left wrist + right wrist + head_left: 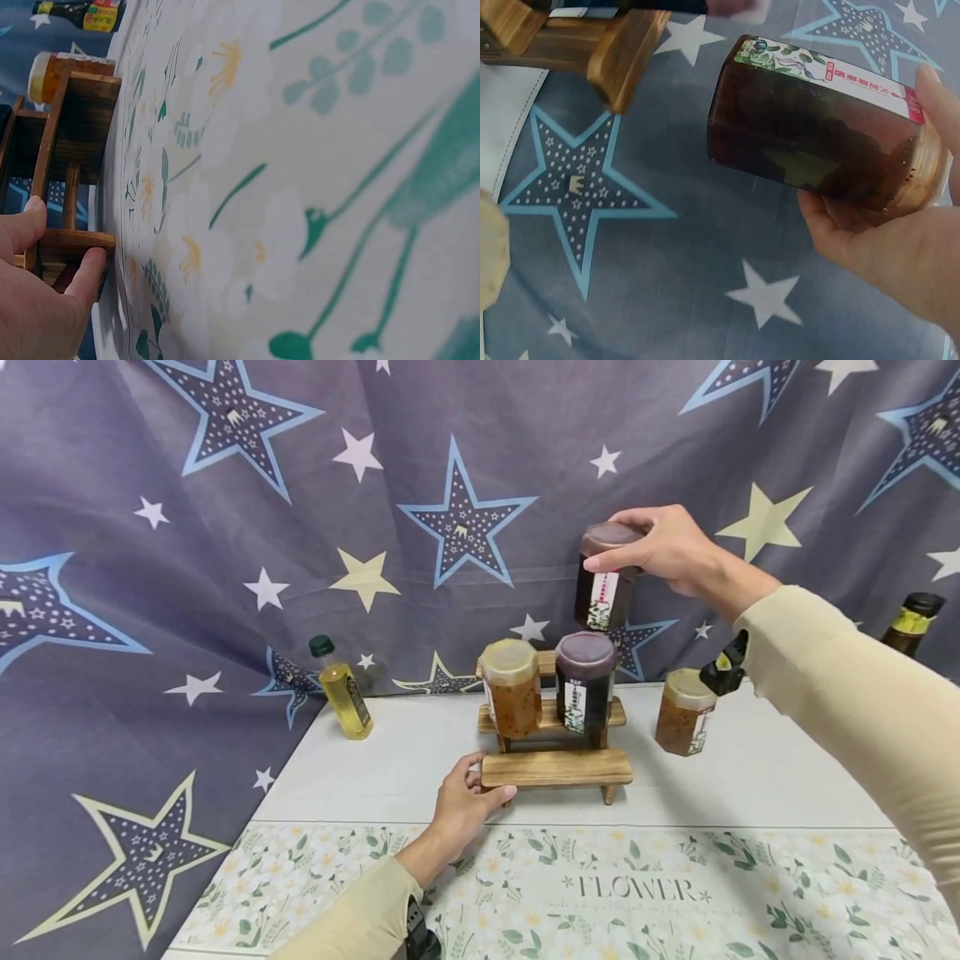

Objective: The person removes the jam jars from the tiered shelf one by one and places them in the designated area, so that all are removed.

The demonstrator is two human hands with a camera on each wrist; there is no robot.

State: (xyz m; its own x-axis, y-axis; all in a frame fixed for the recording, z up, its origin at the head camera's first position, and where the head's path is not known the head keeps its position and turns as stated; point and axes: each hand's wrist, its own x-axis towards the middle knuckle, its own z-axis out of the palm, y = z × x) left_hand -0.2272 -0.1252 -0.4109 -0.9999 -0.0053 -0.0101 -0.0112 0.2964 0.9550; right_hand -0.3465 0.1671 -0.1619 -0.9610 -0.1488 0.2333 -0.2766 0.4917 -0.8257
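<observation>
Up above the far right end of the wooden rack, the right hand has a dark jar hanging in mid-air, thumb and fingers clamped around its lid. Holding it from the top makes sense to me: the base stays free and the label isn't covered. Left hand's down at the near left, pinching the end of the bottom shelf, and my guess is that's to keep the stand from sliding or tipping, since an amber jar and a second dark jar sit side by side on the middle tier. Another amber jar stands on the table right of the rack, and an oil bottle is off to the left. Funny thing about the views: from the head you'd almost think the held jar touches the one below, but the right wrist cam shows a clear gap. The left wrist cam gets the rack's underside and leg brace, plus more of the dark-capped bottle at far right, which a sleeve partly hides from the head.
</observation>
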